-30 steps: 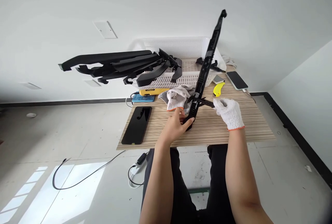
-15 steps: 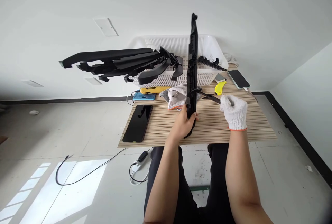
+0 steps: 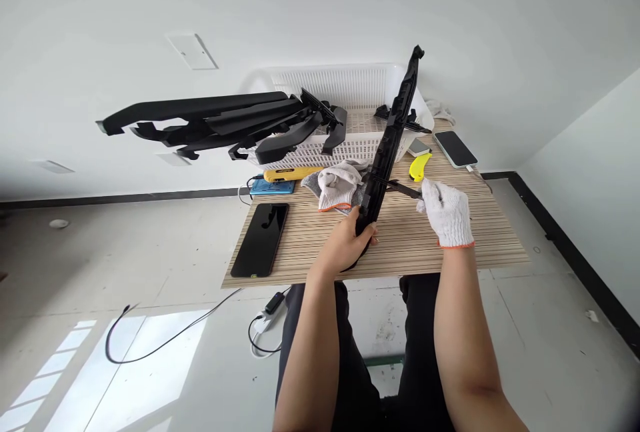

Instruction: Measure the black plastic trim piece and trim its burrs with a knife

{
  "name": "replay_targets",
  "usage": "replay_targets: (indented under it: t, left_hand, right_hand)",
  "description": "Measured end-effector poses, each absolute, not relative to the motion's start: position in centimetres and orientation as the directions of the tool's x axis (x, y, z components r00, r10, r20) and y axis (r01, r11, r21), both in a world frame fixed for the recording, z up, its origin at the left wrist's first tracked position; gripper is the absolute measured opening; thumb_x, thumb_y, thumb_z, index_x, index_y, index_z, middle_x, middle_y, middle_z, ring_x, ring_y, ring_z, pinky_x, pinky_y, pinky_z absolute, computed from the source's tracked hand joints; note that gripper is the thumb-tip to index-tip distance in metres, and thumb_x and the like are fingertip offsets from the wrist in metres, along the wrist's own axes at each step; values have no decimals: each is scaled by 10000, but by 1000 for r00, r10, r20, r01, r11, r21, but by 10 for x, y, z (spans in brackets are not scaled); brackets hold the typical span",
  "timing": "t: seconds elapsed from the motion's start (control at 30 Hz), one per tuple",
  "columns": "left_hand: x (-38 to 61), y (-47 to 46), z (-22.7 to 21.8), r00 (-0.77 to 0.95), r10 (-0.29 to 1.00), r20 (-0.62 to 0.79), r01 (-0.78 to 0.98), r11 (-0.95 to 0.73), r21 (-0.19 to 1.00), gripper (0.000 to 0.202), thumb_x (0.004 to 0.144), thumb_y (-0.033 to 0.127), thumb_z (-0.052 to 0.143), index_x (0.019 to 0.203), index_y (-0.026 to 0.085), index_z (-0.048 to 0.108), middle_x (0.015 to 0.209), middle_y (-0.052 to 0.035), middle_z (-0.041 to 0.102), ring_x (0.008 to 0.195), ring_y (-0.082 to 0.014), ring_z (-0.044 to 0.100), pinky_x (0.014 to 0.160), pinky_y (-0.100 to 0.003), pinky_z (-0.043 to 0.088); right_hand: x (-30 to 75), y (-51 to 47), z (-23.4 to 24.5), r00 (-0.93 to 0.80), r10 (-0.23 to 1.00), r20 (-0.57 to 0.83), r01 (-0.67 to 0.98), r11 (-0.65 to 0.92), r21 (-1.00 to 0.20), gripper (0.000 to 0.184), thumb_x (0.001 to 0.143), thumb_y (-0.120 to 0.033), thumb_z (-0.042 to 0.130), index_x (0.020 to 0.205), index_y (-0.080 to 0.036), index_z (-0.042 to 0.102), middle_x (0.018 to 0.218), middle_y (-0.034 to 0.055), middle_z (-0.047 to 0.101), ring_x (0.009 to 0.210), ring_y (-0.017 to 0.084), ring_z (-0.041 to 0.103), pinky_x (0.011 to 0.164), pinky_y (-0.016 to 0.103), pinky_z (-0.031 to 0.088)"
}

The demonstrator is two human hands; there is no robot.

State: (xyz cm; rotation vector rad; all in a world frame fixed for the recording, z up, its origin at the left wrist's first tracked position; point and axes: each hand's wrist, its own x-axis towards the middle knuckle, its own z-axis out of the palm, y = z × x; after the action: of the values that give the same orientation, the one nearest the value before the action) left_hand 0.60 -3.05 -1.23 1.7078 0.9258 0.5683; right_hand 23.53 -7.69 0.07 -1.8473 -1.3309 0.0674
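Observation:
My bare left hand [image 3: 350,242] is wrapped round the lower end of a long black plastic trim piece [image 3: 395,122], which leans up and to the right above the table. A white knitted glove with an orange cuff covers my right hand [image 3: 445,209]. Its fingers are closed on the end of a thin dark strip [image 3: 406,189]. The strip's other end meets the side of the trim piece; whether it is a tool or a part I cannot tell. Behind the left hand lies a crumpled white glove [image 3: 339,185] on grey cloth.
A white plastic basket [image 3: 330,72] stands at the back with several black trim pieces [image 3: 200,112] jutting over its left side. A black phone [image 3: 261,239], a yellow tool [image 3: 290,174], a yellow-handled object [image 3: 419,167] and a charging phone [image 3: 455,149] lie on the striped table [image 3: 300,252].
The long trim piece has tilted from nearly upright to leaning right. My right hand has shifted slightly, still closed on the dark strip. The whole view has moved a little.

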Motion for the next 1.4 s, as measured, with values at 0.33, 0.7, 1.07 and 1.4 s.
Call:
replay_targets:
  t: [0.33, 0.7, 1.07, 1.4]
  left_hand:
    - [-10, -26, -14, 612, 771, -177, 283, -4, 959, 218, 943, 424, 605, 931, 220, 528, 819, -14, 736, 718, -217, 758, 699, -335, 571]
    - [-12, -28, -13, 617, 757, -215, 264, 59, 963, 285, 943, 482, 616, 985, 216, 521, 776, -1, 705, 636, -191, 733, 620, -318, 589]
    - [-12, -29, -12, 618, 753, -225, 271, 65, 960, 292, 946, 494, 608, 990, 219, 516, 782, -5, 702, 658, -202, 736, 638, -332, 586]
    - [-4, -30, -7, 497, 857, -136, 240, 15, 971, 303, 928, 499, 626, 1003, 256, 461, 754, 14, 680, 639, -217, 720, 627, -331, 566]
  right_hand:
    - [225, -77, 6, 510, 688, 516, 740, -46, -671, 295, 858, -373, 634, 603, -235, 581, 545, -14, 672, 559, 159, 643, 623, 294, 453]
    - [226, -75, 1, 610, 649, 454, 648, -79, -758, 338, 853, -535, 698, 722, -225, 666, 608, -2, 707, 652, 205, 726, 699, 327, 490]
    - [226, -75, 3, 613, 664, 428, 651, -117, -750, 342, 835, -542, 708, 702, -230, 661, 599, -2, 703, 626, 189, 685, 702, 323, 485]
    - [219, -67, 1, 396, 891, 222, 718, -149, -680, 352, 875, -573, 664, 736, -250, 679, 683, 6, 732, 677, 206, 683, 640, 306, 428]
